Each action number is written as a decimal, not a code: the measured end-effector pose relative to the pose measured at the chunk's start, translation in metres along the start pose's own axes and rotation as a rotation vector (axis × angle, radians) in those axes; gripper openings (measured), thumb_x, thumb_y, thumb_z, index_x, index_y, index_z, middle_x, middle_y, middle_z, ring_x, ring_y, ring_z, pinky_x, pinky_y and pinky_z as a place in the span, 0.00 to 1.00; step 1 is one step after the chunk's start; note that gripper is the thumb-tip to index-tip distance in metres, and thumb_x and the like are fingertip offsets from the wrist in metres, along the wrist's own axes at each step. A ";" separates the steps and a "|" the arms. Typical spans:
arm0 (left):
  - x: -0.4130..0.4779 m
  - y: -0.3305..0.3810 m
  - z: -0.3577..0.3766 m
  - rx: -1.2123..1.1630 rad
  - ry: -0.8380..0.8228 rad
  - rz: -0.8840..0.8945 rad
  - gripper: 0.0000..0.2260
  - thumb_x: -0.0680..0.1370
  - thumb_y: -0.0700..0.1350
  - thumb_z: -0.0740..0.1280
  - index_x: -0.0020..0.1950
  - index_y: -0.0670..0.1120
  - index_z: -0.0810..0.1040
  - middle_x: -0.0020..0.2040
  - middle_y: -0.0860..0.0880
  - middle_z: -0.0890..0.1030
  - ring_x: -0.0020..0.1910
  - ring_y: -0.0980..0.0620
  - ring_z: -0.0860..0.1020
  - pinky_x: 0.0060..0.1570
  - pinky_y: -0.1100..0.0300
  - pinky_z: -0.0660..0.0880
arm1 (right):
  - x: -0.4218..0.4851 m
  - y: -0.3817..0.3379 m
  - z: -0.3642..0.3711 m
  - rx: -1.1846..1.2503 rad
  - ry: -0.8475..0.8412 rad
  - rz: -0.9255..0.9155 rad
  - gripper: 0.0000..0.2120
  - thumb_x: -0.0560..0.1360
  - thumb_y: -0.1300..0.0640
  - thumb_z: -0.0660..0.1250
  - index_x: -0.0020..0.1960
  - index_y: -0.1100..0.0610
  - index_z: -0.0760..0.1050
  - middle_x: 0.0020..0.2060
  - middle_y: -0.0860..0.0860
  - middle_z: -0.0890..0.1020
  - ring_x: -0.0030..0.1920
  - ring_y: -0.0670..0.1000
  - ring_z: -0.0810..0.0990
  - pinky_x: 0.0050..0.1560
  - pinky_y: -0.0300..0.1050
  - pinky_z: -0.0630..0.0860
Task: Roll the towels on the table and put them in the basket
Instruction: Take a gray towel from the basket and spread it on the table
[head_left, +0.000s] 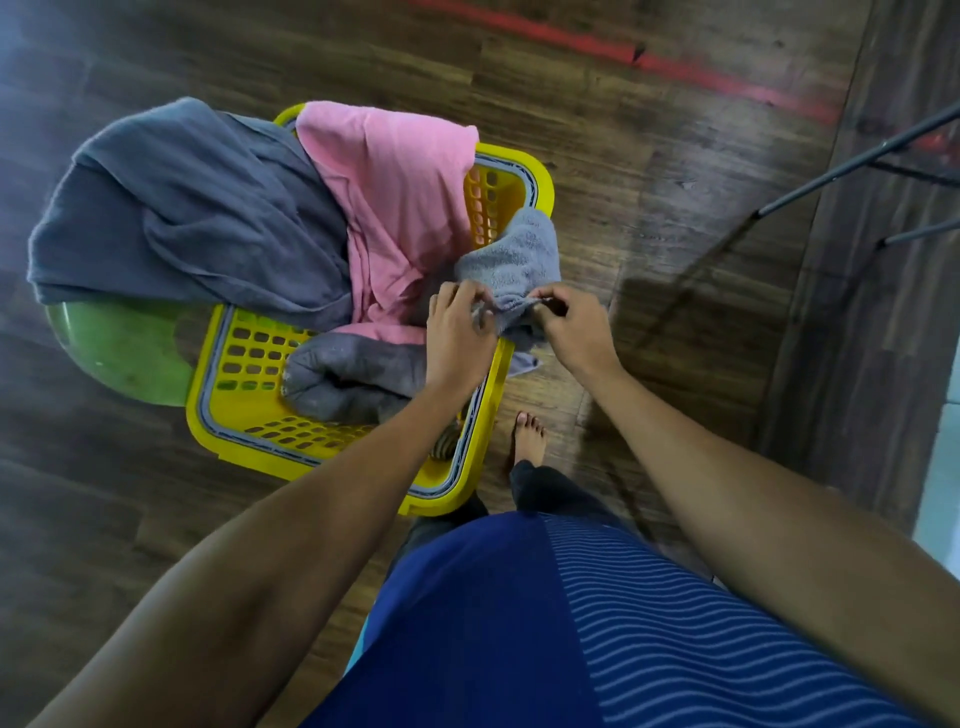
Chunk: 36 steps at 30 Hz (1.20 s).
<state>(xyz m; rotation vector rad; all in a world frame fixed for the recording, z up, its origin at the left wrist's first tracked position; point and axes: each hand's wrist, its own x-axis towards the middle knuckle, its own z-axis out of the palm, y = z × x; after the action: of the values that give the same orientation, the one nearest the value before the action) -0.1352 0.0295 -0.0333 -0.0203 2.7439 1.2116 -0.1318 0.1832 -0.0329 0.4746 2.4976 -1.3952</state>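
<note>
A yellow slotted basket stands on the floor below me. A small grey towel drapes over its right rim, and my left hand and my right hand both pinch its near edge. Inside the basket lies a rolled grey towel. A pink towel and a large dark grey towel hang loosely over the basket's far and left sides.
A green plastic stool stands under the dark grey towel at the left. Black metal legs reach in at the upper right. My bare foot is on the wooden floor beside the basket. Red tape crosses the floor.
</note>
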 end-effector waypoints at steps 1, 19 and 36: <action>-0.006 0.001 0.001 0.045 -0.005 0.068 0.08 0.69 0.36 0.66 0.47 0.43 0.76 0.46 0.46 0.76 0.48 0.44 0.73 0.50 0.50 0.70 | 0.002 -0.005 -0.002 -0.004 0.009 -0.009 0.06 0.74 0.59 0.68 0.49 0.55 0.82 0.45 0.48 0.83 0.50 0.48 0.80 0.51 0.43 0.74; 0.026 -0.001 -0.003 0.093 -0.157 -0.059 0.06 0.73 0.41 0.68 0.48 0.45 0.83 0.43 0.45 0.85 0.46 0.43 0.81 0.43 0.52 0.74 | 0.004 -0.007 -0.023 -0.066 0.152 0.019 0.03 0.74 0.57 0.68 0.48 0.52 0.77 0.46 0.52 0.80 0.45 0.48 0.77 0.44 0.38 0.69; 0.041 0.002 -0.013 0.061 -0.333 -0.134 0.06 0.74 0.41 0.68 0.38 0.44 0.81 0.36 0.46 0.80 0.42 0.46 0.80 0.39 0.57 0.69 | -0.018 0.000 0.032 -0.163 0.013 -0.025 0.07 0.75 0.53 0.64 0.49 0.53 0.79 0.47 0.51 0.82 0.47 0.54 0.79 0.44 0.49 0.75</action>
<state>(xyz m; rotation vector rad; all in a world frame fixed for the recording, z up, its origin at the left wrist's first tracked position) -0.1779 0.0227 -0.0289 0.0039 2.4458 0.9939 -0.1137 0.1529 -0.0427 0.4216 2.6086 -1.1881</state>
